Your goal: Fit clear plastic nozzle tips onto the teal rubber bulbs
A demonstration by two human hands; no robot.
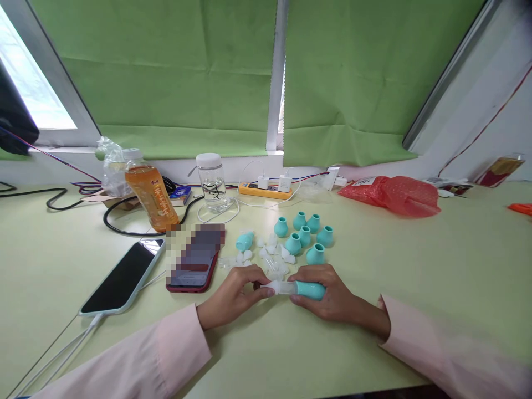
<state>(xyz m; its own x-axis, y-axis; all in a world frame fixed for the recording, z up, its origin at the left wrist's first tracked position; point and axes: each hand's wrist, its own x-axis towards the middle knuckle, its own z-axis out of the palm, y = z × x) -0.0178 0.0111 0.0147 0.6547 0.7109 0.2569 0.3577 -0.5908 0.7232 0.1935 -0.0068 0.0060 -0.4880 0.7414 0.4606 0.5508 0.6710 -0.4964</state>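
Left hand: my left hand [243,293] is closed in a pinch, thumb and fingers on the white tip [269,287].
Right hand: my right hand [328,293] is gripping the turquoise bulb [311,290], fingers on its far side and thumb on the near side.
Clear tube: the clear tube [286,287] lies level between my hands, joining tip and bulb; I see no lettering on it.
Spare bulbs: seven loose bulbs [293,244] stand just beyond my right hand, and a tipped bulb [244,241] lies beyond my left.
Small parts: clear and white pieces [274,263] are heaped just past the gap between my hands.
Phones: a red phone [195,271] is just beyond my left hand, its screen partly blocked out and unreadable; a pale-cased phone [122,280] with a dark screen lies farther left.
Drink: an orange bottle [153,194], well past my left hand, carries white characters too small to read.
Jar: a lidded jar [214,185] beyond my left hand bears a black squiggle.
Parcel: a red parcel [393,195], far beyond my right hand, has a white label I can't read.
Counter: the pale counter [266,360] is under my hands.
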